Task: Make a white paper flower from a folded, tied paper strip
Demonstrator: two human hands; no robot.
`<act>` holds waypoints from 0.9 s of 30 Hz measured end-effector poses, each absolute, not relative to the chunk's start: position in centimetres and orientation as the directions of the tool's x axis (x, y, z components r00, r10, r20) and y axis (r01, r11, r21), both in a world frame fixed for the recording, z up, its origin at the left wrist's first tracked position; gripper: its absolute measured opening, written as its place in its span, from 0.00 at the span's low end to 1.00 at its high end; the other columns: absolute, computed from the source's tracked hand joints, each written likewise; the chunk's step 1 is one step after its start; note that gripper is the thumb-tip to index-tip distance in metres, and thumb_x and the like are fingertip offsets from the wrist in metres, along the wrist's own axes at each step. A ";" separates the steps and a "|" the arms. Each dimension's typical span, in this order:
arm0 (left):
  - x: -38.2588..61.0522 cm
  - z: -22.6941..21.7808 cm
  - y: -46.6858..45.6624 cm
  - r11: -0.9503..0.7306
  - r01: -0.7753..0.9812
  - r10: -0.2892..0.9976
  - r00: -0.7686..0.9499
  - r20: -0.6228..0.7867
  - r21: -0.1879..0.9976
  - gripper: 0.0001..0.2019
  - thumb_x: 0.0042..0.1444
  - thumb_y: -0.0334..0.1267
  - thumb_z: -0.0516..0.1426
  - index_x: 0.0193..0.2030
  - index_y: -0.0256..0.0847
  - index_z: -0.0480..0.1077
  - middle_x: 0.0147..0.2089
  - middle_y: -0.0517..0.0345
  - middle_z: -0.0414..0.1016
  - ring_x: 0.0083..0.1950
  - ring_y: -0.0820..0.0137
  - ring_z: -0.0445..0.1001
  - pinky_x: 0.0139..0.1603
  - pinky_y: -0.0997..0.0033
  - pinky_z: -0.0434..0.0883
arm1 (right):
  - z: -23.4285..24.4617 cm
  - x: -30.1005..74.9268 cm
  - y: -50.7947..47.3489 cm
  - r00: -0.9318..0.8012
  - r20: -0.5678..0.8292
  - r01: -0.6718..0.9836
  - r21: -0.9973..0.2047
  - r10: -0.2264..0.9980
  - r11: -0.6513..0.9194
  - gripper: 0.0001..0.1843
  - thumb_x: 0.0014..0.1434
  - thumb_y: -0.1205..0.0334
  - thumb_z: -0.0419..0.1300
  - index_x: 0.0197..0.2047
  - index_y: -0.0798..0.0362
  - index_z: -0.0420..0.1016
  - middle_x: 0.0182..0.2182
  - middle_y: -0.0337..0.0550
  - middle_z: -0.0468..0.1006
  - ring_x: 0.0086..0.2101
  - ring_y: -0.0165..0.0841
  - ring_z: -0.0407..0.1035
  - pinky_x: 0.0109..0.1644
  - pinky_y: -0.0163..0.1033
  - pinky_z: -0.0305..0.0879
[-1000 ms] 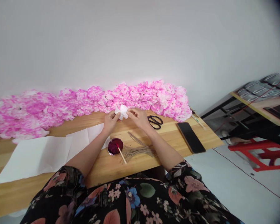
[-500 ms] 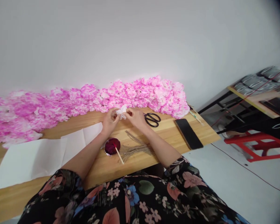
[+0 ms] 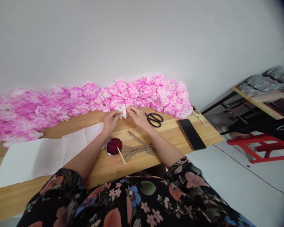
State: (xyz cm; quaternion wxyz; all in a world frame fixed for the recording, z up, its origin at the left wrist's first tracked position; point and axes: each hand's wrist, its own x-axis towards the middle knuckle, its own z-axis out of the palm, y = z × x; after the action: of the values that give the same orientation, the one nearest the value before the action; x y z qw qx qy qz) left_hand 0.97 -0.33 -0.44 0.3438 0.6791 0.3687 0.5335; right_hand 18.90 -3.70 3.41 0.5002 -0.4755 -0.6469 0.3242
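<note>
Desk (image 3: 171, 134): smooth grained wood, light sheen. White sheets (image 3: 21, 160): matt paper, creased. Held white piece (image 3: 122, 111): thin, papery. Pink blossoms (image 3: 161, 93): ruffled, matt; paper or cloth, cannot tell. Red liquid (image 3: 112, 147): glossy. Stick (image 3: 121, 154): bare wood. Phone (image 3: 191, 134): smooth, glassy. Stool (image 3: 247, 141): plastic.

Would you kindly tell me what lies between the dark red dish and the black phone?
In the head view, a bunch of thin brown strands lies on the wooden table between them; nearer the phone, the person's right forearm crosses the stretch.
</note>
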 end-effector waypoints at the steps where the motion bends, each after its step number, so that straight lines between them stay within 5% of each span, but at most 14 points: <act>1: 1.0 -0.4 -0.3 -0.494 0.128 0.866 0.166 0.472 0.860 0.09 0.57 0.37 0.56 0.34 0.41 0.78 0.31 0.57 0.79 0.33 0.69 0.75 0.38 0.70 0.70 | 3.4 18.9 -3.8 -0.063 0.340 0.314 -0.886 0.938 0.342 0.13 0.66 0.55 0.56 0.42 0.52 0.80 0.37 0.41 0.83 0.37 0.33 0.75 0.44 0.37 0.66; 11: 1.1 0.6 -1.2 -0.406 0.077 0.893 0.247 0.377 0.911 0.11 0.58 0.47 0.61 0.37 0.41 0.77 0.36 0.55 0.82 0.38 0.67 0.77 0.44 0.68 0.72 | 3.8 18.8 -4.5 -0.179 0.465 0.446 -0.747 0.867 0.493 0.14 0.68 0.61 0.57 0.48 0.51 0.85 0.43 0.45 0.85 0.42 0.35 0.77 0.49 0.38 0.66; 27: 1.2 0.6 -0.9 -0.370 0.056 0.910 0.222 0.350 0.927 0.11 0.56 0.46 0.61 0.31 0.41 0.75 0.30 0.58 0.77 0.33 0.69 0.74 0.38 0.69 0.70 | 4.4 18.5 -4.9 -0.092 0.336 0.529 -0.781 0.938 0.331 0.10 0.67 0.60 0.60 0.48 0.50 0.80 0.40 0.41 0.85 0.40 0.33 0.77 0.46 0.36 0.66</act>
State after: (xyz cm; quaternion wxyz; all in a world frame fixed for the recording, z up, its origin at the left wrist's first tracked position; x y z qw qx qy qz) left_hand 1.20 -0.86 0.58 0.4238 0.6567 0.3680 0.5037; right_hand 18.52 -4.90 4.38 0.4223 -0.5252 -0.6981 0.2417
